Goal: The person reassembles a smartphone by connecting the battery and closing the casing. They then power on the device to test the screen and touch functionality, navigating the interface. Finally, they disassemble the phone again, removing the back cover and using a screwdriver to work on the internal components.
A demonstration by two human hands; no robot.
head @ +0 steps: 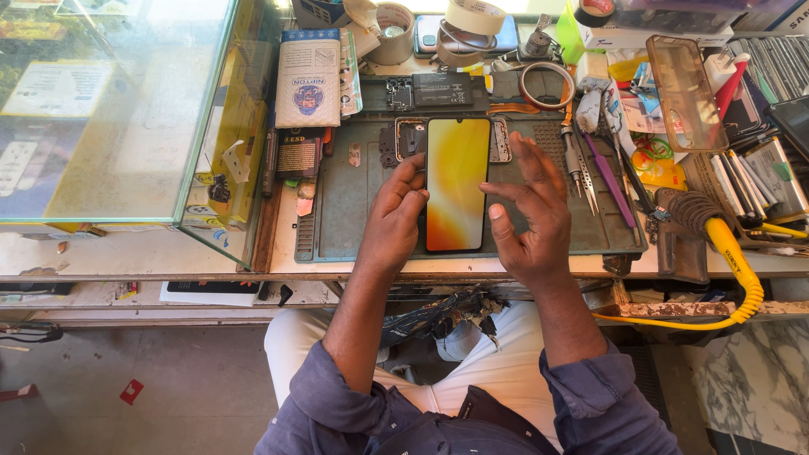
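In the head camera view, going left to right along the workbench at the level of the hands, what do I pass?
Glass display case → left hand → lit phone screen → right hand → purple tweezers → yellow coiled cable.

The left hand [394,221] covers the lower left edge of the phone [456,184], so the grip there cannot be made out. The phone hides most of the opened frame [408,137] lying under its top end; only the frame's corners show either side. Above the phone, the tape rolls [474,17] are cut off by the picture's top edge. To the phone's right, the small parts among the tweezers [583,173] are too tiny to identify. Far right of the phone, the dark device [796,118] runs out of view. Left of the phone, reflections blur what sits inside the glass case [118,109].
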